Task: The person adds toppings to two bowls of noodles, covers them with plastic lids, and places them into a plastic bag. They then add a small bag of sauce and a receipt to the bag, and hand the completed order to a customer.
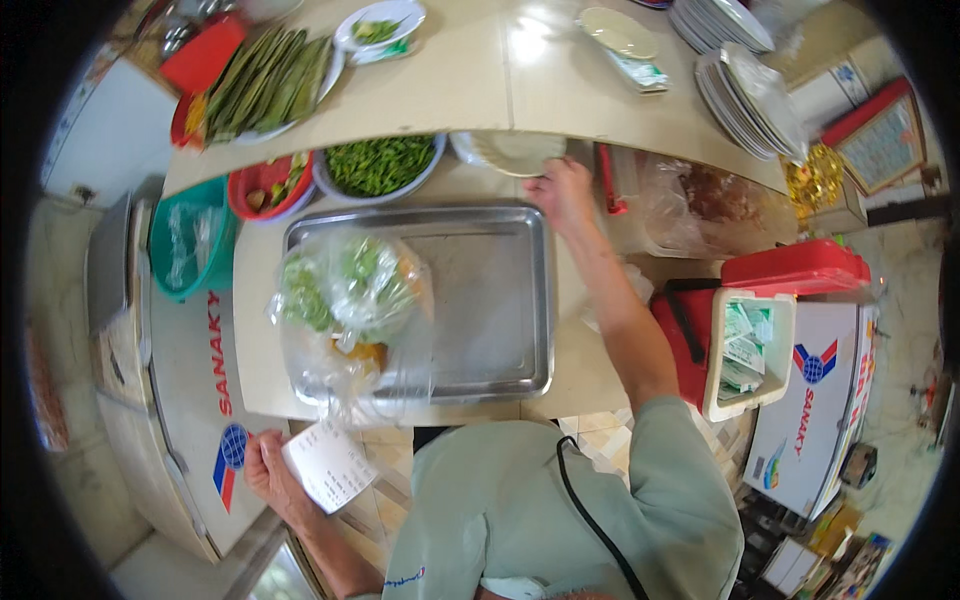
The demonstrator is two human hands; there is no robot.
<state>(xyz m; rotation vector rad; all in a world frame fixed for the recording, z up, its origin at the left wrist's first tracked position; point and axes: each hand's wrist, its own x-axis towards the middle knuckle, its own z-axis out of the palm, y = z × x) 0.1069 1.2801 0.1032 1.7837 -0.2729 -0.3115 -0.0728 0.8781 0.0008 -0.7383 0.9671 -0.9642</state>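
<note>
My left hand [271, 474] is closed around the edge of a printed paper slip [328, 465], held off the table's near edge. Beyond it, clear plastic bags [360, 292] with leafy greens and something orange-yellow sit on the left half of a stainless steel tray [487, 300]. My right hand [561, 193] reaches past the tray's far right corner. Its fingers are at the rim of a cream plate [519, 152] that lies partly beneath the raised shelf; whether they grip it is unclear.
Bowls of chopped greens [379, 169] and cut vegetables [270, 184] stand behind the tray, a teal bin [191, 240] to its left. An open red cooler [682, 352] holding packets is at right. The shelf [450, 82] bears long leaves [266, 86] and stacked plates [742, 97].
</note>
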